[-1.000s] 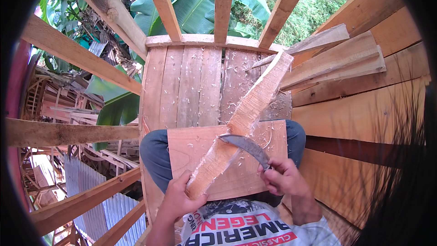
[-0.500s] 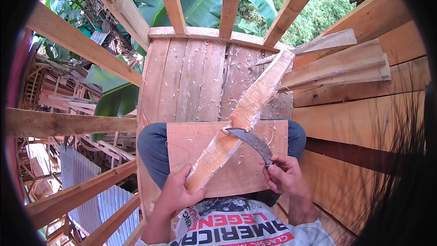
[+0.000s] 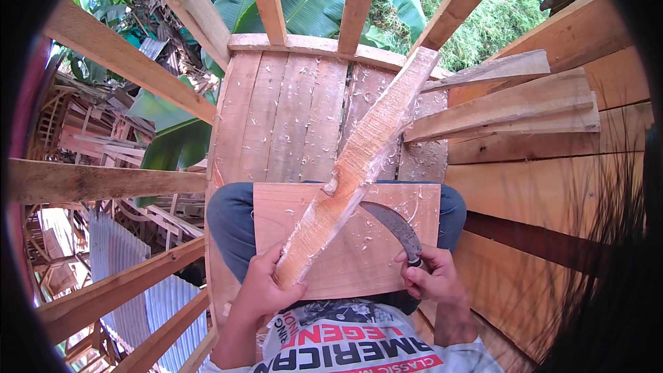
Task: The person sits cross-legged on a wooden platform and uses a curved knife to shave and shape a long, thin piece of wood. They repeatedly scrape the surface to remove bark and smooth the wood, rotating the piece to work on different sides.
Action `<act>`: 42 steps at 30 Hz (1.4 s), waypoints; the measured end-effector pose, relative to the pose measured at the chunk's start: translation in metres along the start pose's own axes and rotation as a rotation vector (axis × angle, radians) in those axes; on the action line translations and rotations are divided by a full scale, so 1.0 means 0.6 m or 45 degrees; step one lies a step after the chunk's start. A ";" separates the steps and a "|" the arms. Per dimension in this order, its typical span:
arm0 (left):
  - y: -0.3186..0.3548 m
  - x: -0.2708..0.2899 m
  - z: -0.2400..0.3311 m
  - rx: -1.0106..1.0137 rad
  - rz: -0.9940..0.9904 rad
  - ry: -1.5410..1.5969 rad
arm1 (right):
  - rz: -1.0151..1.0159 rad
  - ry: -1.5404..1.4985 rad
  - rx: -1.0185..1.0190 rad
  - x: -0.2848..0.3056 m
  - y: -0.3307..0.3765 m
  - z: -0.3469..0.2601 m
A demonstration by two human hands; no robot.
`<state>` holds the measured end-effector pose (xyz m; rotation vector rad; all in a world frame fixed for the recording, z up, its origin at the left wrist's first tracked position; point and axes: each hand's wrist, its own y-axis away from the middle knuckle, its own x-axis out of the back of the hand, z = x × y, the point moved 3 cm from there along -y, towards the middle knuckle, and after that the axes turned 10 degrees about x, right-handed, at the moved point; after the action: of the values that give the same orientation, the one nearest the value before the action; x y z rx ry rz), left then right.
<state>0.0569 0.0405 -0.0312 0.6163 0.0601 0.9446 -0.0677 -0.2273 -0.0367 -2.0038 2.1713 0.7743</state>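
Note:
A long, rough-hewn piece of wood [image 3: 359,155] slants from my lap up toward the far right, with a notch and a curled shaving at its middle left edge. My left hand [image 3: 266,287] grips its near end, thumb on one side and fingers on the other. In my right hand [image 3: 431,276] is a sickle-shaped knife [image 3: 395,224], held by its dark handle. The curved blade points left, its tip beside the wood's right edge; whether they touch I cannot tell. Beneath both lies a flat wooden board [image 3: 373,255] across my lap, sprinkled with shavings.
Several split wood pieces [image 3: 507,107] lean at the right on the plank wall [image 3: 545,186]. Shavings cover the plank floor [image 3: 290,117] ahead. Wooden railing bars [image 3: 266,0] stand around the far and left sides, with banana leaves [image 3: 304,0] beyond.
The knife blade has come off the top of the wood and moved right and down. The wood has turned slightly, its far end shifting up and left.

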 end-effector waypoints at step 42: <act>-0.017 0.003 -0.027 0.066 -0.149 0.077 | 0.291 0.957 0.772 -0.046 -0.070 -0.001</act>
<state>0.0605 0.0448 -0.0496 0.6252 0.1737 0.8500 -0.0239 -0.2028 -0.0376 -1.8790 2.5588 -0.7013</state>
